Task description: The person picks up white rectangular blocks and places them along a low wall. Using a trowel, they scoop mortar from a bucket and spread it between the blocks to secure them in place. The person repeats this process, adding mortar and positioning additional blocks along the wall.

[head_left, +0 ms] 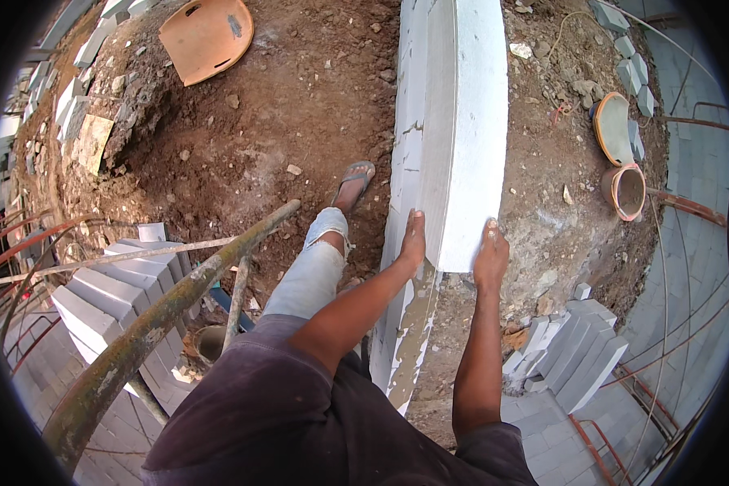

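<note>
A pale building block (474, 146) lies along the top of a narrow block wall (407, 121), its near end between my hands. My left hand (413, 240) presses on the block's left side near that end, fingers pointing away from me. On the right side, my right hand (491, 253) grips the near corner, with whitish dust or mortar on a fingertip. Grey-brown wet mortar (417, 328) covers the wall top on my side of the block, ragged at its edges. The undersides of both palms are hidden.
A rusty scaffold pole (170, 312) slants across the left. Stacked blocks stand at lower left (109, 300) and lower right (579, 352). An orange pan (208, 39) lies on the dirt at upper left; a second pan (614, 130) and a bucket (625, 193) are at right.
</note>
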`<act>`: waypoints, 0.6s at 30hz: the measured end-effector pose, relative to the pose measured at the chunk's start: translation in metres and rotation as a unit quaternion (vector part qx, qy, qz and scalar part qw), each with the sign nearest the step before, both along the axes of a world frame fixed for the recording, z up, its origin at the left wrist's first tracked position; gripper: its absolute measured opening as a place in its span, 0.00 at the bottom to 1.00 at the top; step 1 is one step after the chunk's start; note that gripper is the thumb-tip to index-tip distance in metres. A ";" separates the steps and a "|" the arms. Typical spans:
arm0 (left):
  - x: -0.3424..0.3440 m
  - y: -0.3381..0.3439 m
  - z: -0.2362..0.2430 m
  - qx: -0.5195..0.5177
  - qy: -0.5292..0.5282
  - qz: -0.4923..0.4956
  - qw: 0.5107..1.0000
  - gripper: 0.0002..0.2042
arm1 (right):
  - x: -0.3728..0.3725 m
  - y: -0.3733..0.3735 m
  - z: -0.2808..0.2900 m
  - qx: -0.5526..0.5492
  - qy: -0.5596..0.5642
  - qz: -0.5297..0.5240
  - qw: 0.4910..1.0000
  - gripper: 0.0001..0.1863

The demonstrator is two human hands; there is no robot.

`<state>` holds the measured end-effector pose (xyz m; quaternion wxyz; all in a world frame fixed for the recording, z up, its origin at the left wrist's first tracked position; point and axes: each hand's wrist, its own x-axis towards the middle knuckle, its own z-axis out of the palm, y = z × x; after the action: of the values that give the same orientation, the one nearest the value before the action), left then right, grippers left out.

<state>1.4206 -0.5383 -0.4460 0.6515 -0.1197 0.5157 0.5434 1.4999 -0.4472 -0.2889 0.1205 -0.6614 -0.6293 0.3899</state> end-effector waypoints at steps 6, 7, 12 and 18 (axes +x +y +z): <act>0.007 0.000 -0.003 -0.035 0.030 -0.020 0.999 0.41 | 0.015 0.002 -0.022 0.021 0.005 -0.014 1.000 0.29; 0.009 0.001 -0.008 -0.040 0.051 -0.036 0.997 0.41 | 0.015 0.003 -0.020 0.007 0.004 -0.017 1.000 0.29; 0.019 0.003 -0.019 -0.034 0.102 -0.037 0.994 0.41 | 0.015 0.003 -0.020 0.036 0.008 0.005 0.999 0.29; 0.022 0.005 -0.009 -0.046 0.135 -0.040 0.989 0.42 | 0.014 0.002 -0.017 0.031 0.017 -0.006 0.999 0.29</act>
<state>1.4421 -0.5332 -0.4549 0.5908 -0.0546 0.6278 0.5038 1.5142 -0.4453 -0.3056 0.1538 -0.6542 -0.6354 0.3802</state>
